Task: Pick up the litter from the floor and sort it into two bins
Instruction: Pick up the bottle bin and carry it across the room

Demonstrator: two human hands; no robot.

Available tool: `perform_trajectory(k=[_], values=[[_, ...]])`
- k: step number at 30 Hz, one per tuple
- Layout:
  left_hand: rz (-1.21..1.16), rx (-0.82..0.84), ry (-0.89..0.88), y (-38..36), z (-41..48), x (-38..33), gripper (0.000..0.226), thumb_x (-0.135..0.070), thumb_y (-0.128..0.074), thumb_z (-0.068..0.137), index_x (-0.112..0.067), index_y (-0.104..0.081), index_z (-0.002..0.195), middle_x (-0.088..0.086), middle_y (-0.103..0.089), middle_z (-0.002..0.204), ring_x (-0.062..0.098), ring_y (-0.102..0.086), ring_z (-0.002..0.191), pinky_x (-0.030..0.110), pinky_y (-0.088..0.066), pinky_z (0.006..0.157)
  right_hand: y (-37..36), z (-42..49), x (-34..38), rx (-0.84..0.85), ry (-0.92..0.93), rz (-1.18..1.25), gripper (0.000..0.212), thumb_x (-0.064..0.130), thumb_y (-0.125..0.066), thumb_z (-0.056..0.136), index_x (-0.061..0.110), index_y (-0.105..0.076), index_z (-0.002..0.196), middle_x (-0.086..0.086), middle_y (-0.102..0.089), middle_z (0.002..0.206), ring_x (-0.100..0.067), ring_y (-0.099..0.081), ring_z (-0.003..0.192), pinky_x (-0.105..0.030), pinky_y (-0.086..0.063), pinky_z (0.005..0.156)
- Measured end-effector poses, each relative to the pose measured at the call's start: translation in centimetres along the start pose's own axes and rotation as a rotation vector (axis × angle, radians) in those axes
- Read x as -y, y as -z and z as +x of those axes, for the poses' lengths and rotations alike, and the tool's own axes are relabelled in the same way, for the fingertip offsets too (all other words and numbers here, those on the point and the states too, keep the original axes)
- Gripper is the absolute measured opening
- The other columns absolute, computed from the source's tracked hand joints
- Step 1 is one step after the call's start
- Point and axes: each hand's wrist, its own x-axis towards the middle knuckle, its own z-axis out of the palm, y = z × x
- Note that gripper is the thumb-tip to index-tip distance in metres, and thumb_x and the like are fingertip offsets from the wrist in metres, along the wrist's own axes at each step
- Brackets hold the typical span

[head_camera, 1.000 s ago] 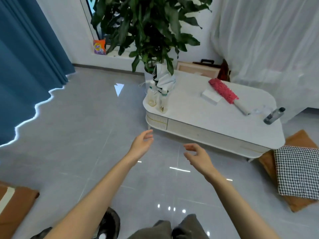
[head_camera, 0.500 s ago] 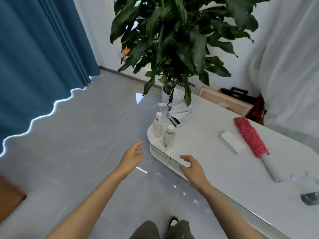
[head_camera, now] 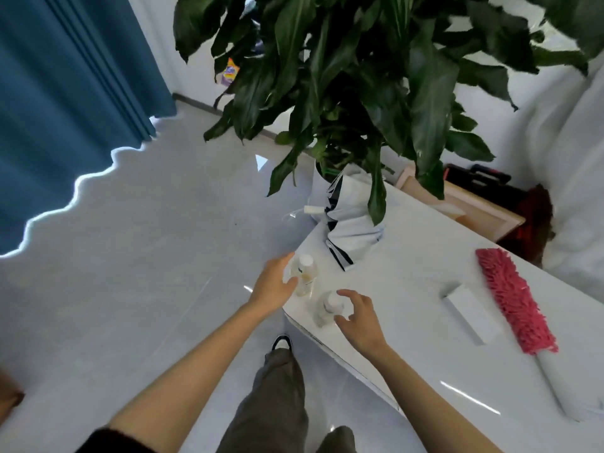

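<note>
Ok so rn both hands are out over the near corner of the white bench [head_camera: 408,305]. Two small clear plastic bottles w/ white caps stand upright there, right by the edge, close together but not touching afaict. The left hand [head_camera: 273,282] is at the far bottle [head_camera: 306,273], fingers straight-ish and thumb spread, so the grip is open and cupped round the bottle's left side. Can't tell if skin actually meets plastic. The right hand [head_camera: 358,317] is at the near bottle [head_camera: 327,309], fingers spread and bent a bit around the cap. Grip open there too, nothing pinched, and contact is too blurry to call.

Other stuff: a big leafy plant [head_camera: 359,76] hangs over the far end of the bench, w/ a white-and-black fabric bundle [head_camera: 353,223] lying on the benchtop under the leaves. Further right there's a white box [head_camera: 470,317], and just beside it a pink fluffy duster [head_camera: 513,299] w/ a pale handle. Glossy grey floor [head_camera: 130,289] on the left, blue curtain [head_camera: 65,109] behind it. Person's in olive trousers [head_camera: 274,403], one dark shoe [head_camera: 281,342] showing betw. the arms.
</note>
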Motion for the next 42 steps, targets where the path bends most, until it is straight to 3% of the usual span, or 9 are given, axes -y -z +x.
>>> perform_trajectory(k=[7,11,16,22,27,31,35,39,42], values=[[0.14,0.224,0.008,-1.4,12.2,2.2,0.065,-0.02,-0.062,0.087,-0.022,-0.032,0.145,0.007,-0.036,0.143,0.02,-0.033,0.134,0.028,-0.029,0.108,-2.7,7.9,0.1,0.029,-0.136,-0.093,0.046,0.017,-0.062,0.087,0.028,-0.049,0.129,-0.004,-0.038,0.137,-0.024,-0.054,0.115,-0.025,-0.044,0.096],[0.238,0.314,0.032,-3.0,15.6,4.2,0.059,-0.034,-0.066,0.083,-0.032,-0.043,0.138,0.006,-0.042,0.134,0.023,-0.039,0.128,0.036,-0.038,0.105,-3.5,10.4,-0.7,0.009,-0.175,-0.168,0.033,0.02,-0.059,0.091,0.023,-0.054,0.123,-0.002,-0.04,0.137,-0.02,-0.054,0.113,-0.02,-0.042,0.095],[0.318,0.307,0.018,-3.4,17.2,5.0,0.043,-0.03,-0.062,0.084,-0.032,-0.052,0.125,0.002,-0.043,0.118,0.02,-0.048,0.109,0.032,-0.044,0.087,-3.6,11.5,-1.1,0.028,-0.168,-0.279,0.031,0.026,-0.059,0.091,0.022,-0.056,0.121,-0.004,-0.049,0.129,-0.023,-0.056,0.108,-0.027,-0.048,0.094],[0.26,0.273,0.006,-2.8,16.5,5.4,0.044,-0.026,-0.066,0.083,-0.031,-0.052,0.124,-0.001,-0.043,0.117,0.019,-0.055,0.099,0.036,-0.05,0.087,-4.5,11.9,-0.6,0.114,-0.15,-0.328,0.033,0.024,-0.05,0.096,0.021,-0.049,0.129,-0.003,-0.044,0.133,-0.023,-0.058,0.107,-0.025,-0.046,0.094],[0.096,0.17,-0.004,-1.1,14.2,5.6,0.047,-0.026,-0.072,0.08,-0.024,-0.054,0.123,-0.002,-0.045,0.115,0.014,-0.056,0.092,0.03,-0.05,0.087,-4.3,11.3,-1.0,0.147,-0.16,-0.356,0.031,0.019,-0.057,0.091,0.018,-0.053,0.122,-0.006,-0.041,0.131,-0.026,-0.06,0.098,-0.026,-0.049,0.091],[-0.116,0.031,0.032,1.1,10.6,6.0,0.046,-0.021,-0.076,0.076,-0.021,-0.057,0.118,-0.002,-0.055,0.115,0.015,-0.057,0.101,0.029,-0.051,0.089,-3.8,10.6,-0.6,0.127,-0.156,-0.346,0.032,0.02,-0.058,0.091,0.017,-0.052,0.122,-0.007,-0.04,0.133,-0.027,-0.059,0.103,-0.023,-0.047,0.09],[-0.274,-0.175,0.115,2.9,5.2,6.4,0.04,-0.017,-0.078,0.075,-0.023,-0.056,0.109,-0.009,-0.061,0.105,0.009,-0.057,0.097,0.013,-0.047,0.082,-3.3,9.6,0.6,0.133,-0.066,-0.324,0.033,0.026,-0.06,0.09,0.018,-0.051,0.121,-0.008,-0.041,0.131,-0.026,-0.058,0.104,-0.023,-0.046,0.087],[-0.37,-0.412,0.205,3.2,-1.2,7.1,0.041,-0.016,-0.078,0.075,-0.021,-0.057,0.11,-0.008,-0.061,0.106,0.012,-0.058,0.098,0.017,-0.047,0.082,-2.7,8.1,1.4,0.174,0.047,-0.329,0.037,0.027,-0.062,0.089,0.017,-0.05,0.122,-0.009,-0.043,0.128,-0.025,-0.057,0.104,-0.024,-0.045,0.091],[-0.398,-0.594,0.268,2.9,-6.7,7.9,0.043,-0.017,-0.077,0.076,-0.02,-0.054,0.112,-0.009,-0.058,0.107,0.013,-0.056,0.098,0.011,-0.044,0.077,-2.7,6.4,2.1,0.229,0.159,-0.342,0.038,0.021,-0.064,0.087,0.014,-0.051,0.122,-0.01,-0.043,0.124,-0.027,-0.058,0.1,-0.023,-0.044,0.087]])
